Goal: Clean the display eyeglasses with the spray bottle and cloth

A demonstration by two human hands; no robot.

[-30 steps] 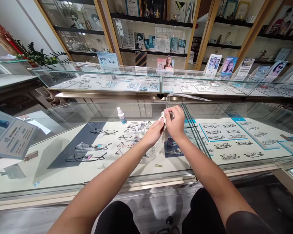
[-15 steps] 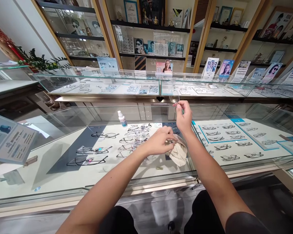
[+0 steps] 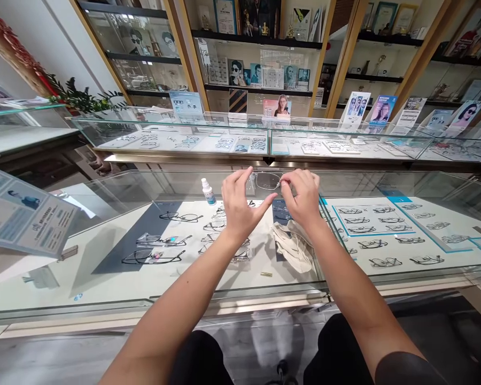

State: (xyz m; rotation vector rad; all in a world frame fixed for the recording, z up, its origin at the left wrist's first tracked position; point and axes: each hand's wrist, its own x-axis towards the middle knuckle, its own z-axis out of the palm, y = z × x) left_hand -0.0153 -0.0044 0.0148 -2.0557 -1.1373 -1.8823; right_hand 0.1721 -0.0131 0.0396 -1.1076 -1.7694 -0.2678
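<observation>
Compared with the frame half a second ago, we note that the left hand [image 3: 236, 207] has left the beige cloth [image 3: 293, 248] and is now raised beside the eyeglasses [image 3: 268, 181]. The cloth remains crumpled on the glass display case [image 3: 116, 291]. The eyeglasses, previously difficult to make out in the right hand [image 3: 302, 195], now present one lens clearly toward us.

Position of the eyeglasses: above the far part of the case, between the two hands, to the right of the white spray bottle [image 3: 208, 193].

Right hand: raised, forearm angled inward; thumb and index finger pinch the right end of the eyeglasses, with the other fingers curled. Left hand: upright, fingers pointing up, thumb extended rightward below the lens, leaving a wide gap. Its fingertips lie at the left end of the eyeglasses; we cannot tell whether they touch.
</observation>
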